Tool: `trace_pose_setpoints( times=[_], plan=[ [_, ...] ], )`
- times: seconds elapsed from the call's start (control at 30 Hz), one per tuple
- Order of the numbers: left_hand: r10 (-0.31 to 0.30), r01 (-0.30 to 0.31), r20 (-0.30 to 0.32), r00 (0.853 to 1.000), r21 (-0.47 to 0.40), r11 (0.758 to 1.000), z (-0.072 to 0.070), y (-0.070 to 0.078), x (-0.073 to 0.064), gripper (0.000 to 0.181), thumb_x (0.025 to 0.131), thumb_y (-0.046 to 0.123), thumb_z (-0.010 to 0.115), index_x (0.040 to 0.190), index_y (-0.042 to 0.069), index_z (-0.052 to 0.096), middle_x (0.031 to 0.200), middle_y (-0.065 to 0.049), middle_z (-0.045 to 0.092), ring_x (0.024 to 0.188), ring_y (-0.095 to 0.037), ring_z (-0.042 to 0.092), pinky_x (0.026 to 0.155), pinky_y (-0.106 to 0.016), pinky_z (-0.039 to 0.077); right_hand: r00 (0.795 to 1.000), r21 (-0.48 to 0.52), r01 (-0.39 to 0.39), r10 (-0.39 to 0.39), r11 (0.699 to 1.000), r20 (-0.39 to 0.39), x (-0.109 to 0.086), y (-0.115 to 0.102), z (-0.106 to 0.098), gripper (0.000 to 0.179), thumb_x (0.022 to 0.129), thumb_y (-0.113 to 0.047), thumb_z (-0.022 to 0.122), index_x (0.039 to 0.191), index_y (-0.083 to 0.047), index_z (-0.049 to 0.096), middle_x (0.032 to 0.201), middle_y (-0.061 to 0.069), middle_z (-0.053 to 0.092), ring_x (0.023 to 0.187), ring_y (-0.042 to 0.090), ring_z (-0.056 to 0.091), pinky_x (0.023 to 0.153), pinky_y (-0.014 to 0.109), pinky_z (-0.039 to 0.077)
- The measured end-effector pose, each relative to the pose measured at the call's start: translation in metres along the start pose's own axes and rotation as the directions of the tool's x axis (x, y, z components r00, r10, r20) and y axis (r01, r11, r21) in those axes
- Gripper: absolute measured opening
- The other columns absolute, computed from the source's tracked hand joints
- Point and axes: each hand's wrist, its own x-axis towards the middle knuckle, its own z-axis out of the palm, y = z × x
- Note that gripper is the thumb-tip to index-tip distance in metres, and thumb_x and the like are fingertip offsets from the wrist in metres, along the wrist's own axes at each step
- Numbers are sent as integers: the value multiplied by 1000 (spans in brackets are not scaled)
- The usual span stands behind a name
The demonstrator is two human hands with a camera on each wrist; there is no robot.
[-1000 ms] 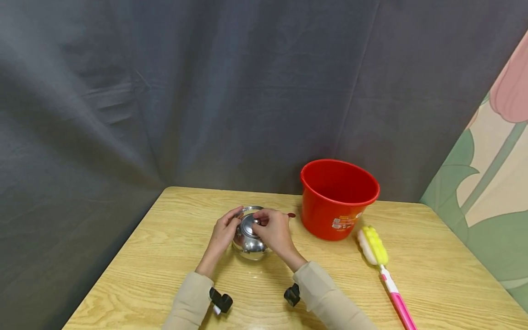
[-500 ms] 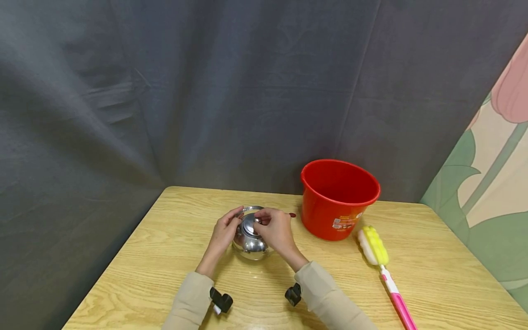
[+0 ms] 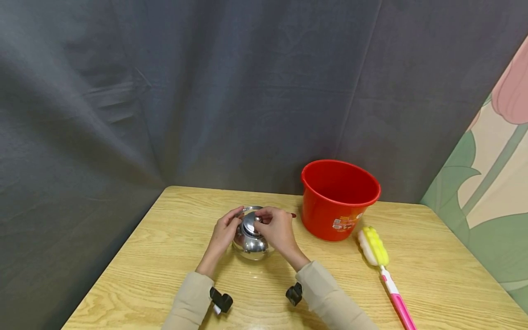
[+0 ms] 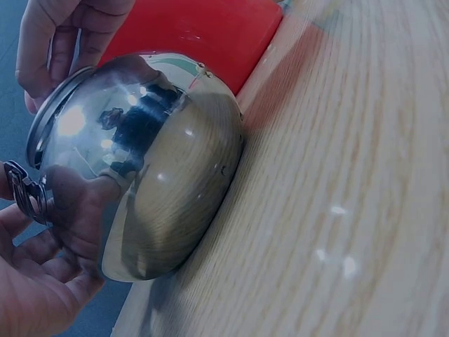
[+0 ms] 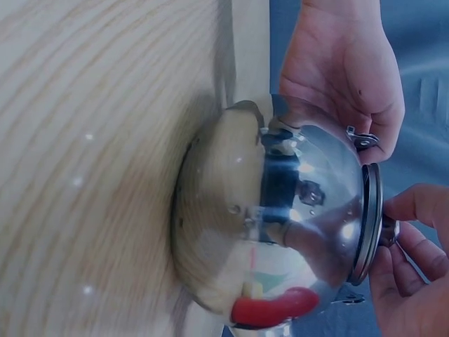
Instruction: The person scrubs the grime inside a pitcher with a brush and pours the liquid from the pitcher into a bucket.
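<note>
Where the right hand meets the polished steel pot, just left of the head view's lower centre, its fingers are closed to a narrow pinch on the small knob of the lid. At the pot's left side in the same view, the left hand has its fingers bent and slightly parted; they grip the pot beside a metal lug near the mouth, seen at the left edge of the left wrist view and the upper right of the right wrist view. How far each fingertip wraps round is partly hidden. The lid is at the mouth, a little tilted, with a dark gap along part of its edge. The pot stands upright on the wood-grain surface, and its rounded side mirrors the surroundings. Right of centre in the head view, a red bucket stands apart from the pot, a printed label on its front. Near its base on the right lies a brush, its yellow-and-white head toward the bucket and its pink handle reaching the lower frame edge. A dark grey curtain fills the background; painted flowers occupy the right edge.
</note>
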Motion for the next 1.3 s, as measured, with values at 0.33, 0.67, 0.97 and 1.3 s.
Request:
trace_pose_setpoints(
  times=[0.33, 0.67, 0.97, 1.3],
  plan=[
    [10, -10, 15, 1000, -8, 1000, -1, 11, -7, 44, 96, 6, 44, 139, 0, 50, 132, -20, 56, 124, -35, 51, 105, -49, 38, 1000, 20, -25, 25, 999, -4, -2, -1, -6, 16, 74, -2, 76, 90, -4, 75, 84, 2, 71, 73, 12, 65, 69, 24, 57],
    [21, -21, 22, 1000, -14, 1000, -2, 40, -20, 42, 96, 1, 43, 137, -5, 49, 130, -26, 55, 123, -38, 50, 106, -47, 37, 999, 100, -20, 23, 995, -28, -11, -2, -19, 17, 72, 2, 74, 89, -2, 75, 84, 3, 71, 71, 12, 66, 68, 25, 57],
    [26, -26, 19, 999, -15, 1000, -1, 39, -20, 43, 95, 1, 44, 137, -7, 49, 131, -26, 54, 124, -38, 50, 106, -47, 37, 998, 86, 28, -23, 996, -55, -20, -3, -31, 16, 71, 1, 75, 86, -3, 75, 83, 3, 71, 69, 11, 66, 66, 25, 58],
    [29, -28, 18, 999, -12, 1000, -1, 40, -20, 42, 96, 0, 44, 137, -6, 49, 132, -25, 54, 124, -37, 50, 106, -47, 37, 997, 92, 54, -48, 994, -67, -29, -3, -37, 15, 71, 3, 75, 84, -3, 75, 81, 1, 70, 68, 12, 64, 67, 27, 58]
  ],
)
